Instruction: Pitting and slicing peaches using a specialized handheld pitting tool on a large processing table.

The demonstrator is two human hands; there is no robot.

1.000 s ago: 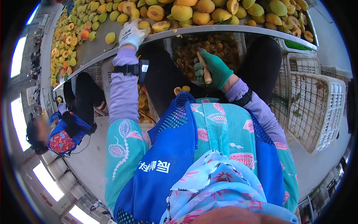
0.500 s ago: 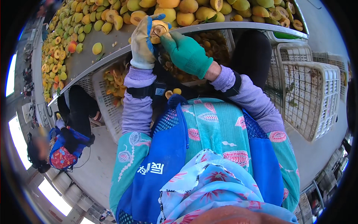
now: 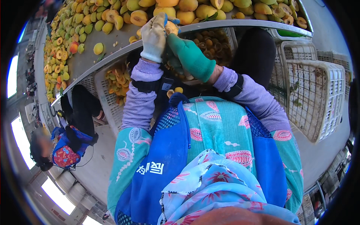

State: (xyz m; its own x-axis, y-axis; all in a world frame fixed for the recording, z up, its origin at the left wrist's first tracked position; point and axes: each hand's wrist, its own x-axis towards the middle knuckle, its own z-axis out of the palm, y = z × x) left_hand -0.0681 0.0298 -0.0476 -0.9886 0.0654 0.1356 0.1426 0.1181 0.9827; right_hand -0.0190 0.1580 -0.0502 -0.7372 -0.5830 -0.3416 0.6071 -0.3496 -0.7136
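Observation:
My left hand [image 3: 154, 39], in a whitish glove with blue patches, pinches a yellow-orange apricot [image 3: 171, 27] just above the table's metal rim. Against the near side of that fruit press the thumb and fingers of my right hand [image 3: 193, 58], in a green glove. The right fingers are closed; whatever they hold is hidden behind the fruit and glove. Beyond both hands, whole and halved apricots [image 3: 138, 17] lie piled on the metal table [image 3: 88, 62].
Under the table edge, a white crate [image 3: 105, 93] holds orange fruit pieces, and another container [image 3: 210, 45] holds brownish ones. Stacked white plastic crates [image 3: 315, 101] stand at the right. At the left sits another person [image 3: 67, 146], by the table.
My left hand has shifted right with the apricot, closer to my right hand. The cut face and the thin dark curved line across it, visible before, are now mostly out of sight.

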